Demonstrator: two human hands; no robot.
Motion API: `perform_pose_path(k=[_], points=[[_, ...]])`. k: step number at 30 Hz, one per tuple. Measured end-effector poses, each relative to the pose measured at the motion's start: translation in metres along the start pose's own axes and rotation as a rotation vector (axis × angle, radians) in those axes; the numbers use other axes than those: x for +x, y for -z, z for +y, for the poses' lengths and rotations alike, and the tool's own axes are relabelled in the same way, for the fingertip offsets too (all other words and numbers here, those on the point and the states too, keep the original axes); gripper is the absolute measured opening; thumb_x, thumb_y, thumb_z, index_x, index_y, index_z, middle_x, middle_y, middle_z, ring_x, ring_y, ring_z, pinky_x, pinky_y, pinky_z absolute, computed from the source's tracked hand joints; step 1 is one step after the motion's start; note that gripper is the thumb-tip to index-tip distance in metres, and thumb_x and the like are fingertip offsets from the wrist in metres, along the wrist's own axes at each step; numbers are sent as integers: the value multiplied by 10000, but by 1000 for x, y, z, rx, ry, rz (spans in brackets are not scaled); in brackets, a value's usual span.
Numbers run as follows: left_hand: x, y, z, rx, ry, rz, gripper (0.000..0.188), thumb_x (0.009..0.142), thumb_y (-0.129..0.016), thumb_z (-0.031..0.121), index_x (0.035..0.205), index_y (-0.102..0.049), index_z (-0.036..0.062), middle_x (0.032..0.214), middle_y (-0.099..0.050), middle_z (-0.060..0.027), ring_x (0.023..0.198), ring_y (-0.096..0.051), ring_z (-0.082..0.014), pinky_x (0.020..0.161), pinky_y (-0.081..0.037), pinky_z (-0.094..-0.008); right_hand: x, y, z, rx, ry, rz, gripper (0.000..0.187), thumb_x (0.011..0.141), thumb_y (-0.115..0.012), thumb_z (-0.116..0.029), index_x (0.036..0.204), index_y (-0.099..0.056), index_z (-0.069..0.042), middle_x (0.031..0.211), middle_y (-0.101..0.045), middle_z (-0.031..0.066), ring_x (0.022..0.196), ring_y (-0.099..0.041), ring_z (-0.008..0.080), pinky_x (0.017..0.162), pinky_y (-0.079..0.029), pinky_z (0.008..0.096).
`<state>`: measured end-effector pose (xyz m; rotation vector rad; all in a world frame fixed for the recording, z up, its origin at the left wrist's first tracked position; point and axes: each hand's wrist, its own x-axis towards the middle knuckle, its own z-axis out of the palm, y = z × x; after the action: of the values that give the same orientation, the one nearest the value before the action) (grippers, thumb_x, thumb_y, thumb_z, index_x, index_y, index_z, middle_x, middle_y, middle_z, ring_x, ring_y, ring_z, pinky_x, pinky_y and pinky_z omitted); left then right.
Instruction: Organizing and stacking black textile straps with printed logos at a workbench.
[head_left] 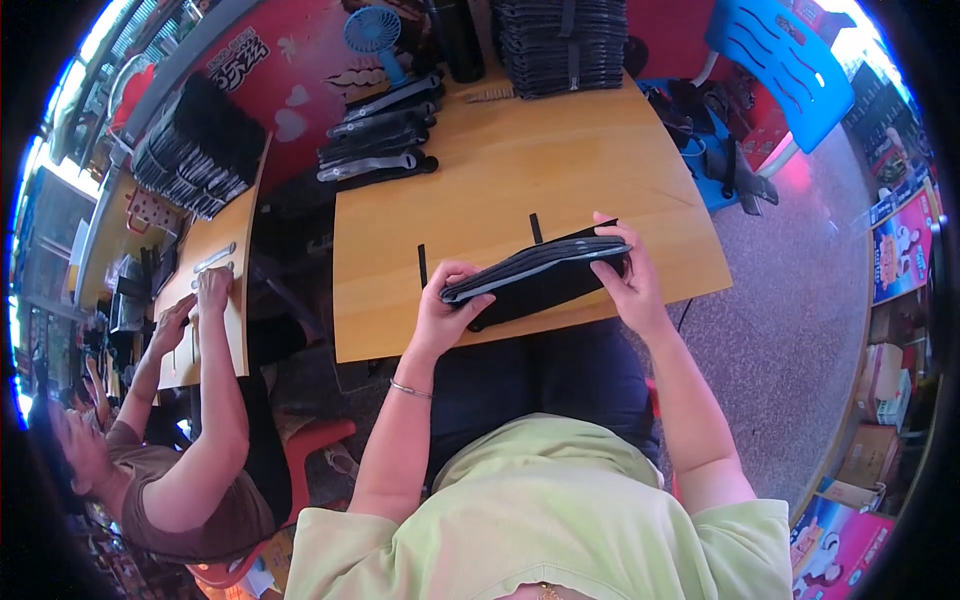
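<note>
Above the near edge of a light wooden table (520, 160), I hold a long, flat bundle of black fabric with a grey edge (545, 268) by its two ends. My left hand (445, 310) pinches the left end, its thumb on the near side. At the right end my right hand (632, 275) is closed on the bundle, with the thumb below and fingers over the top. The bundle tilts up to the right, and a black flap hangs under it. Two short black strips, one left (422, 264) and one in the middle (536, 228), lie on the table behind it.
Overlapping black-and-grey fabric pieces (385, 135) lie at the table's far left, near a small blue fan (373, 33). A tall black stack (560, 48) stands at the back. To the right is a blue chair (780, 65). A co-worker (190, 450) sits at another table on the left.
</note>
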<state>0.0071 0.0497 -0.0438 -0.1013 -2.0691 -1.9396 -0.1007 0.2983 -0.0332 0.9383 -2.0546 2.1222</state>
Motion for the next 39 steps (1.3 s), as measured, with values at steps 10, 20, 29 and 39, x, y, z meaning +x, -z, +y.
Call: perform_pose_path(k=[10, 20, 29, 39], points=[[9, -10, 0, -10, 193, 154, 454, 876, -663, 170, 1263, -468, 36, 1144, -526, -55, 1027, -491, -98, 900, -392, -232, 0, -2, 5, -134, -133, 162, 426, 915, -616, -234, 1218, -498, 42, 1191, -567, 129, 1128, -504, 203, 999, -346, 314], [22, -24, 38, -482, 616, 130, 479, 985, -464, 366, 1317, -432, 23, 1216, -559, -77, 1065, -580, -139, 849, -514, -300, 4, 12, 13, 92, -358, 189, 479, 917, -608, -275, 1230, -487, 67, 1187, -565, 118, 1115, -492, 167, 980, -348, 287], [22, -22, 65, -655, 781, 40, 462, 1006, -359, 395, 1384, -350, 129, 1300, -518, -97, 1127, -571, -244, 869, -528, -516, 1, 11, 16, 11, -238, 220, 555, 912, -613, -268, 1308, -424, 72, 1316, -485, 146, 1251, -407, 206, 1068, -262, 309], [20, -16, 51, -641, 589, -74, 511, 972, -469, 123, 1433, -251, 132, 1306, -462, -108, 1115, -566, -273, 833, -554, -508, 4, 17, 17, 34, -260, 151, 599, 901, -632, -268, 1327, -394, 79, 1331, -469, 149, 1270, -386, 204, 1080, -248, 313]])
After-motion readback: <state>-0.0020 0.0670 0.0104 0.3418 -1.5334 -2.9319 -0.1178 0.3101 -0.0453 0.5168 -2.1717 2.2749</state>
